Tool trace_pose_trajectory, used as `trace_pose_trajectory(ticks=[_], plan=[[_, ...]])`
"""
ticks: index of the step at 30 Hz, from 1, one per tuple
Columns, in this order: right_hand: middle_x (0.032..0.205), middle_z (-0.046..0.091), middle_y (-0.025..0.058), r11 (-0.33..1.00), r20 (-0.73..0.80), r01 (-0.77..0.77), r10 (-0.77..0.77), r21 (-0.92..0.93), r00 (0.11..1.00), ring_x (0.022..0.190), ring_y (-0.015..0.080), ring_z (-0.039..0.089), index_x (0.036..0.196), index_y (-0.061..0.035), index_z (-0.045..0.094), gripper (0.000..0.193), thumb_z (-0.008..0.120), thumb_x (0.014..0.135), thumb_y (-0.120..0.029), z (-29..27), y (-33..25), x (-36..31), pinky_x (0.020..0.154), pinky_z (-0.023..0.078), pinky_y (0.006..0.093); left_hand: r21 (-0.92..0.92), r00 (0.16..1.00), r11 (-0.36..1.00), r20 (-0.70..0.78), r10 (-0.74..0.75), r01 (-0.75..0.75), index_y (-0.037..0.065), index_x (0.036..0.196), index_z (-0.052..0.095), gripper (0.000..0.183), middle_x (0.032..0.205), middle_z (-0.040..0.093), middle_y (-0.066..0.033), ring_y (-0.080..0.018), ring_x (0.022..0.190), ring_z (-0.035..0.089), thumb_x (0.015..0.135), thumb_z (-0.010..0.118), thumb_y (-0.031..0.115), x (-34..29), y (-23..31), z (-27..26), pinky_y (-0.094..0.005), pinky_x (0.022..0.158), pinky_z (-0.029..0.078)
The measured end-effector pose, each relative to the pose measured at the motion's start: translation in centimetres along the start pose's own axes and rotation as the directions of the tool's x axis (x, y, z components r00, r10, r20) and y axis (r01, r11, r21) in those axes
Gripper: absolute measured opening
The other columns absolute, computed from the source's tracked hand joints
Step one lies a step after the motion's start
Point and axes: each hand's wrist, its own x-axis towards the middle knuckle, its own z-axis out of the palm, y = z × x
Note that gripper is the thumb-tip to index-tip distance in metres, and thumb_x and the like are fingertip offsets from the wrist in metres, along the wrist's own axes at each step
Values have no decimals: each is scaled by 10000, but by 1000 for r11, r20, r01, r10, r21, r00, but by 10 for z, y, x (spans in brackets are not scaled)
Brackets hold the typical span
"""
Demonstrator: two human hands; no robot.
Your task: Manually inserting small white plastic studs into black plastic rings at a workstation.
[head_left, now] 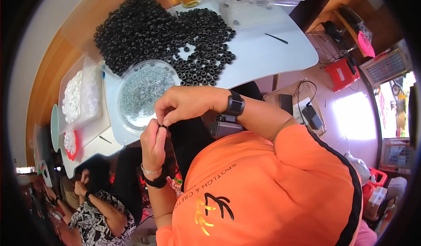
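Two bare hands meet near the middle of the frame, fingertips almost together. The left hand [153, 141], palm turned inward and fingers up, pinches a small black piece [163, 126] between thumb and fingers. Just above, the right hand [189, 101] reaches down from the right, its thumb and forefinger pressed together against that spot; whether they grip the same piece or something finer, I cannot tell. Only a dark sliver shows between the fingertips, so I can't make out its long axis or which way it points.

Just beyond the hands, left of centre, sits a round clear plastic tub [139, 121] of tiny glassy, pale grey pieces [147, 90]. Behind it, across the upper left, spreads a heap of glossy black rings [136, 31]; many at its near edge show their holes upward, others are tipped on their sides. All this is on a white table [280, 62].

At the left, a clear plastic bin [97, 125] holds white pieces [72, 97]. Toward the upper right, a thin black pointed tool [276, 38] lies slanting down to the right. At the lower left sits another person in a black-and-white patterned shirt [103, 211].
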Motion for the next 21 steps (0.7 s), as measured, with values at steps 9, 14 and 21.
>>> trace_pose_trajectory(ticks=[9, 14, 21], plan=[[786, 648, 18, 990, -32, -36, 41, 136, 999, 718, 94, 591, 891, -20, 631, 182, 692, 839, -183, 9, 15, -14, 641, 477, 244, -295, 992, 952, 117, -48, 81, -43, 964, 553, 348, 748, 558, -41, -113, 664, 516, 956, 487, 298, -9, -11, 16, -228, 598, 398], [735, 605, -15, 947, -48, -227, 244, 228, 969, 670, 80, 564, 891, -48, 635, 214, 662, 869, -259, 7, 9, -24, 596, 460, 226, -482, 1000, 876, 19, -13, 20, -46, 969, 522, 375, 770, 536, -74, -139, 648, 528, 978, 444, 320, -10, -10, 34, -238, 586, 415], [855, 686, 95, 619, -499, -310, -155, -722, 852, 793, 276, 662, 877, -79, 704, 134, 646, 792, -165, -76, 11, -32, 718, 512, 380, -618, 999, 786, -41, -5, -22, -43, 982, 547, 310, 788, 566, -86, -156, 675, 562, 962, 482, 260, -12, -9, 37, -255, 597, 434]])
